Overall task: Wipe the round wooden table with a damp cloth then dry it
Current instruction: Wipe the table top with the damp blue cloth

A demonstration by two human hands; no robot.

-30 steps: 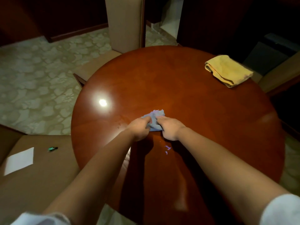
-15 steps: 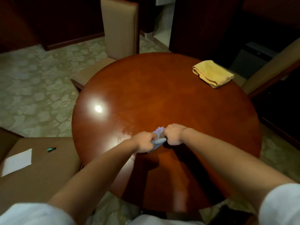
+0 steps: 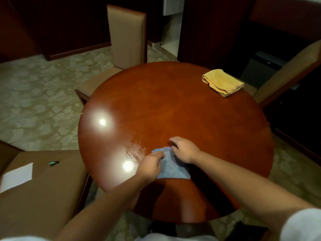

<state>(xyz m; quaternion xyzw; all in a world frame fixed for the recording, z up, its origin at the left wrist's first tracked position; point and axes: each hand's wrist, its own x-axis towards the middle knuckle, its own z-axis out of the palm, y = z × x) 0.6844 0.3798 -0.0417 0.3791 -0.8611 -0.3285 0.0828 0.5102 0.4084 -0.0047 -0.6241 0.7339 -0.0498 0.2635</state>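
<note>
Two cloths in play: one blue and in use, one yellow and parked.
Table: the round wooden table is taking up most of the view, glossy, with a streaky wet patch showing just left of the hands, so the damp-wipe step is what's going on here imo.
Chairs: padded chairs are sitting around the far and side edges, not in the way.
Yellow cloth: the yellow cloth is lying folded near the far right rim, well apart from the hands, looking untouched, so drying isn't started yet.
Blue cloth: the blue cloth is lying flattish on the near part of the top, between and partly under both hands.
Right hand: the right hand is resting on the cloth's far right side, fingers bent over its edge and seemingly pinching it.
Left hand: the left hand is gripping the left edge, thumb and fingers curled on the fabric.
Next move: probably spreading or refolding the blue one, then sweeping it across the big dry stretch toward the far rim.
</note>
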